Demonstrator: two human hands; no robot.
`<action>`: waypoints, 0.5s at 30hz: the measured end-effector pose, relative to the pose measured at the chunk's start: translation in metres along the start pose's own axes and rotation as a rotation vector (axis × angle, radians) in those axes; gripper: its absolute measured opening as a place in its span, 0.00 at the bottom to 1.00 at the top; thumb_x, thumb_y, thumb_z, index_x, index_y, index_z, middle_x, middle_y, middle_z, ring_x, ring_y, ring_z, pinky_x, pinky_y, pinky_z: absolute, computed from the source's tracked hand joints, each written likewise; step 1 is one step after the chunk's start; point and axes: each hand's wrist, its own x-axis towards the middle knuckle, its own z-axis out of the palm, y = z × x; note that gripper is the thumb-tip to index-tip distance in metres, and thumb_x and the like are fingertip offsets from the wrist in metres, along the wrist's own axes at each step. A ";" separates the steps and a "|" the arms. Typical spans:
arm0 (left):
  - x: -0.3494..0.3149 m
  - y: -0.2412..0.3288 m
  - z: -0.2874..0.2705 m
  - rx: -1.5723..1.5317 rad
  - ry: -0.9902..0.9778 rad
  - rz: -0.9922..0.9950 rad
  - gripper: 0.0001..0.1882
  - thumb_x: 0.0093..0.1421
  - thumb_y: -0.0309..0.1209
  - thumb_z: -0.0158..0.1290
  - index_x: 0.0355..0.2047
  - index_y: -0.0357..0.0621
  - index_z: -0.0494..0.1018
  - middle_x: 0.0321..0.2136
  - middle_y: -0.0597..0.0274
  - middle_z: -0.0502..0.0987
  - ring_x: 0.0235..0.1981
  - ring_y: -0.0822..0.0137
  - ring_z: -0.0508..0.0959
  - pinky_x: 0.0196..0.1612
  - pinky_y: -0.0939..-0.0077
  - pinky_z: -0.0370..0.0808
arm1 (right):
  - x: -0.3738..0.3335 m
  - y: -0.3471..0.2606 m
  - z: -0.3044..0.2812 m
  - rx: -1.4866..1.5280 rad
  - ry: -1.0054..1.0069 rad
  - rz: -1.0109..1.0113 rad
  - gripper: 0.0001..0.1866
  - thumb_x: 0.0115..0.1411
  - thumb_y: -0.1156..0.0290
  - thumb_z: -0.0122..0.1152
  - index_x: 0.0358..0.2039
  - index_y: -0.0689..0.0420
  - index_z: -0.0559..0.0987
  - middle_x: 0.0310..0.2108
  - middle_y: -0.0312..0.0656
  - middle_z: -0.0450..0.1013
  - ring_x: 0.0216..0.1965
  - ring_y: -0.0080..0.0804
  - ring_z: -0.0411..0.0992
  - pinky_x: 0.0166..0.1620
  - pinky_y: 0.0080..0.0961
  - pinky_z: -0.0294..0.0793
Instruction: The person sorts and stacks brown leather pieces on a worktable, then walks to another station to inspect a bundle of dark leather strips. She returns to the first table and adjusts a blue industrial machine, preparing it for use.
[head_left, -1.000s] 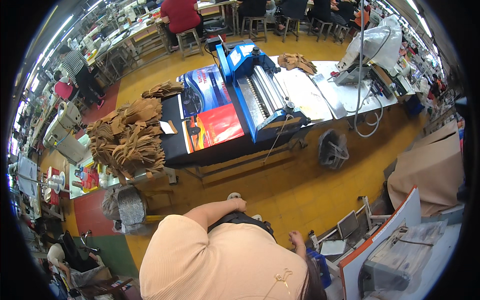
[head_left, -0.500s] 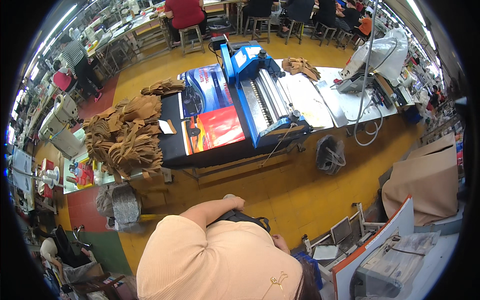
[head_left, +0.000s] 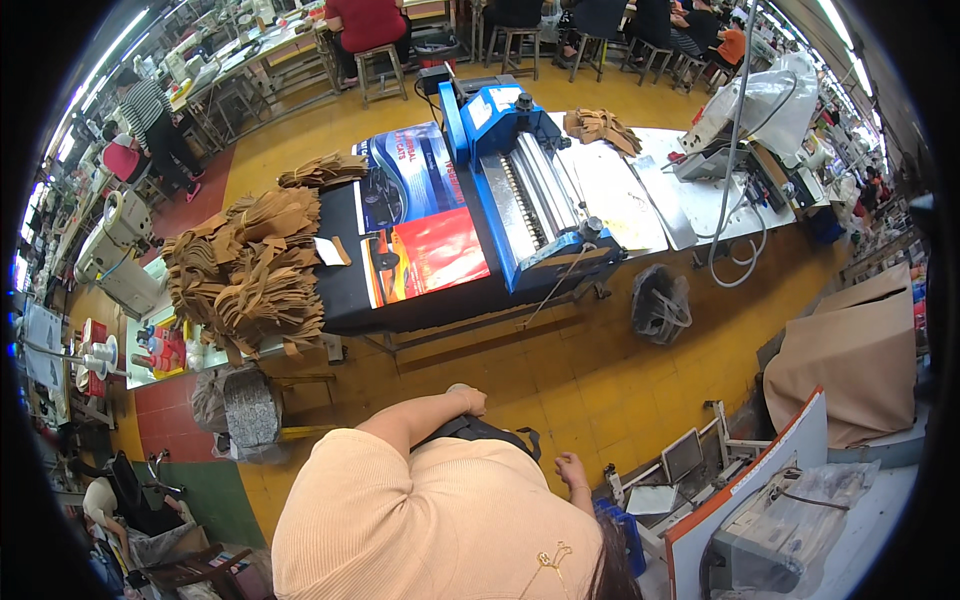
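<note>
The left hand (head_left: 474,402) is out in front of the waist, and I cannot tell whether its fingers are spread, pressed together or pinching something. The right hand (head_left: 572,468) is raised off the right side, fingers loosely bent; whether they touch each other is too small to tell. Nearest the left hand, at the waist, is a black strapped item (head_left: 470,428); contact cannot be made out. By the right forearm a blue crate (head_left: 622,530) closes in the room, with a metal frame (head_left: 685,462) and a red-edged white board (head_left: 755,490) beyond it. Ahead, yellow floor (head_left: 600,400) gives open room up to the near edge of the black-topped table (head_left: 342,290). A grey wrapped bundle (head_left: 252,408) narrows the way on the left; a clear plastic bag (head_left: 660,312) hangs below the table's edge. On top, brown cut pieces (head_left: 250,270) heap at the left end, some drooping over the edge, then printed sheets (head_left: 435,255), then a blue roller machine (head_left: 540,190) whose near end reaches the table's front edge
</note>
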 end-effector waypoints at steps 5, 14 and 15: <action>0.004 -0.003 0.002 0.002 0.011 -0.001 0.25 0.59 0.44 0.47 0.53 0.48 0.74 0.54 0.54 0.74 0.55 0.56 0.74 0.55 0.59 0.72 | -0.004 0.002 0.012 -0.045 -0.038 0.037 0.22 0.60 0.64 0.59 0.53 0.59 0.72 0.39 0.43 0.76 0.29 0.27 0.75 0.26 0.22 0.70; -0.013 -0.024 -0.003 -0.015 -0.048 -0.046 0.24 0.54 0.42 0.54 0.51 0.52 0.76 0.53 0.60 0.75 0.54 0.57 0.75 0.51 0.54 0.75 | 0.022 0.037 0.023 -0.054 -0.084 0.071 0.19 0.60 0.62 0.60 0.49 0.57 0.75 0.26 0.39 0.76 0.19 0.23 0.71 0.18 0.20 0.64; -0.017 -0.029 -0.005 -0.045 -0.053 -0.086 0.24 0.54 0.43 0.55 0.52 0.53 0.76 0.53 0.61 0.75 0.54 0.58 0.75 0.51 0.52 0.74 | 0.028 0.039 0.021 -0.051 -0.090 0.059 0.20 0.59 0.60 0.61 0.49 0.56 0.75 0.27 0.38 0.76 0.20 0.24 0.72 0.19 0.23 0.66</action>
